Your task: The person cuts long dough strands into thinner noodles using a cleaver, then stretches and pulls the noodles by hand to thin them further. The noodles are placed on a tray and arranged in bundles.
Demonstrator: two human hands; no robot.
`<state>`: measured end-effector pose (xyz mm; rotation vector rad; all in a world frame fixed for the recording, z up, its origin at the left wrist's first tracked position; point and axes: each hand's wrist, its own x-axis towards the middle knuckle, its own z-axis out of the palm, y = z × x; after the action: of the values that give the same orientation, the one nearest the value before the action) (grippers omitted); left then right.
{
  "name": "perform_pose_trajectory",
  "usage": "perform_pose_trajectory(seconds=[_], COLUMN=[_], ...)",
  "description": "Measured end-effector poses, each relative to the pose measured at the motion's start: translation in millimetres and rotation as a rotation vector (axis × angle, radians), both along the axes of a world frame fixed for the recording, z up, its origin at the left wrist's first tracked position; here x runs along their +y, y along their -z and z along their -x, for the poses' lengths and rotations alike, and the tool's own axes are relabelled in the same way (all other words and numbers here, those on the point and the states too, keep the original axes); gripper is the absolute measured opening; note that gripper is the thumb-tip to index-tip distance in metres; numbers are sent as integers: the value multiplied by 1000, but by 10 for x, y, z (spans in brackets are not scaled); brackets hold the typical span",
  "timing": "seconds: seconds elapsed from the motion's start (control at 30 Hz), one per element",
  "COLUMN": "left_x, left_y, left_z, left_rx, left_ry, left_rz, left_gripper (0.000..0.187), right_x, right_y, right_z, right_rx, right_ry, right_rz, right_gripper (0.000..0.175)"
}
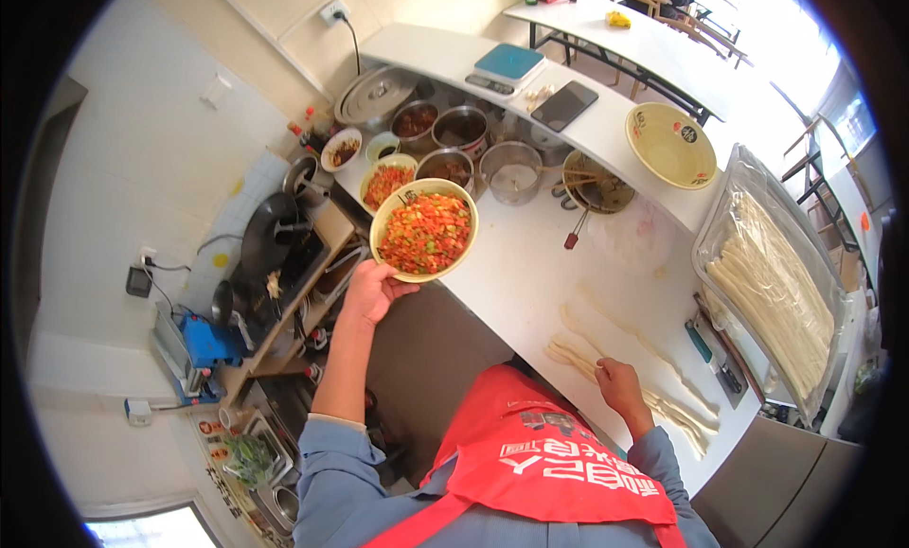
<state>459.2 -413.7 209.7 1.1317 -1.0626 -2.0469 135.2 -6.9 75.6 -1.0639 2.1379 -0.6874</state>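
My left hand (374, 290) grips the rim of a yellow bowl (376, 225) filled with chopped red, orange and green vegetables, held out past the counter's near edge. Close to strips of pale dough (671, 413) on the white counter is my right hand (619, 385), its fingers curled; whether it pinches a strip cannot be made out. A second bowl of chopped vegetables (388, 184) stands just behind the held one. Metal pots of dark sauce (460, 130) and a clear container with white contents (513, 174) are grouped beyond.
A plastic-covered metal tray of dough strips (774, 292) rests at the right, beside knives (714, 360). The raised shelf holds a kitchen scale (510, 64), a phone (564, 106) and an empty yellow bowl (671, 147). A black wok (273, 228) sits at the left. Someone sits far off.
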Motion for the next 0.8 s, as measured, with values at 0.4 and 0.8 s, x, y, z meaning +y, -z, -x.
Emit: perform_pose_trajectory(seconds=[0.4, 0.8], left_x=[-2914, -4666], left_y=[-483, -15], left_z=[1352, 2513], left_rx=[60, 111], left_ry=[178, 261], left_rz=[228, 68], left_gripper=[37, 41], right_x=[-118, -1026], right_y=[-88, -228], right_z=[-229, -1177], right_rx=[165, 21], right_ry=[330, 555], right_rz=[-76, -101], right_gripper=[25, 27])
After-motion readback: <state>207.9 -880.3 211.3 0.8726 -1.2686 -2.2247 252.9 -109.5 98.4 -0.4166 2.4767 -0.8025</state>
